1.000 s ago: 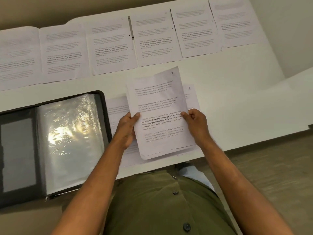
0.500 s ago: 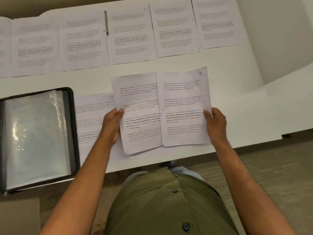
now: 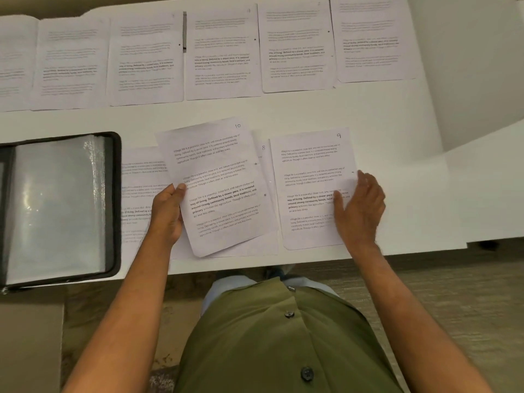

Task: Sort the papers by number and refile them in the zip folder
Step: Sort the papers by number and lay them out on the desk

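Observation:
My left hand grips the left edge of the sheet marked 10, which is tilted over other sheets. Under it lies the sheet marked 8, mostly covered, and another sheet pokes out at the left. The sheet marked 9 lies flat on the white table to the right, and my right hand rests on its right side with fingers straight. The black zip folder lies open at the left, showing clear plastic sleeves.
A row of several printed sheets lies side by side along the far part of the table. The table's front edge runs just below the papers. A grey floor shows beyond the right end.
My right hand has carried sheet 9 to the right and laid it flat on the table. Sheet 10 stays in my left hand, and sheet 8 now shows between them.

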`<state>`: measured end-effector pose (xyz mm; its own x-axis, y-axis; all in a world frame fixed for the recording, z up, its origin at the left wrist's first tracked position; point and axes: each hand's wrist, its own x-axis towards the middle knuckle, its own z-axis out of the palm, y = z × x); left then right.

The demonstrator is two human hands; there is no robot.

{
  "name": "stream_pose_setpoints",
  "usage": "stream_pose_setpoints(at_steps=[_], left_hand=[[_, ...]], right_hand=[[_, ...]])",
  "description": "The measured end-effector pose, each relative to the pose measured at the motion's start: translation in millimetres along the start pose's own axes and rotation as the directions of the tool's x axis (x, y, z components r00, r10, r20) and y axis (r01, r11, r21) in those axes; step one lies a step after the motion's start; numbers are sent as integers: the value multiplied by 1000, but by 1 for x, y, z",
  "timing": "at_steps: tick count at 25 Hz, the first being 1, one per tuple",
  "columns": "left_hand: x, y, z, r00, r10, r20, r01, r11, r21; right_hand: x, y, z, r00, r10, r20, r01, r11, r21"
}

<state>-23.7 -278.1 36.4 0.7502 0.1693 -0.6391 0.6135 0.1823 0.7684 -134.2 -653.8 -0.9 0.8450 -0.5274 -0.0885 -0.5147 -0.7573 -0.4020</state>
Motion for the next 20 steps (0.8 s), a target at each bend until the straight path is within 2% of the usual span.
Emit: stream_pose_setpoints(at_steps=[2, 4, 11, 16, 20], left_hand=[[-3, -1, 2, 1000, 5, -9, -5, 1000, 0], [-4, 0, 5, 1000, 9, -9, -9, 1000, -4], [-7, 4, 20, 1000, 17, -1, -17, 1000, 24], [-2, 22, 23, 995, 96, -23, -95, 994, 47], [-7, 36, 42, 994, 107, 23, -108, 993, 46]], right_hand=[[-4, -2, 12, 978, -169, 126, 176, 983, -51], [-11, -2, 25, 950, -244, 195, 263, 961, -81], [-24, 0, 38, 962, -212, 174, 232, 967, -104], [-24, -1, 38, 964, -199, 179, 216, 973, -85], [-20, -2, 32, 969, -183, 166, 184, 983, 6]])
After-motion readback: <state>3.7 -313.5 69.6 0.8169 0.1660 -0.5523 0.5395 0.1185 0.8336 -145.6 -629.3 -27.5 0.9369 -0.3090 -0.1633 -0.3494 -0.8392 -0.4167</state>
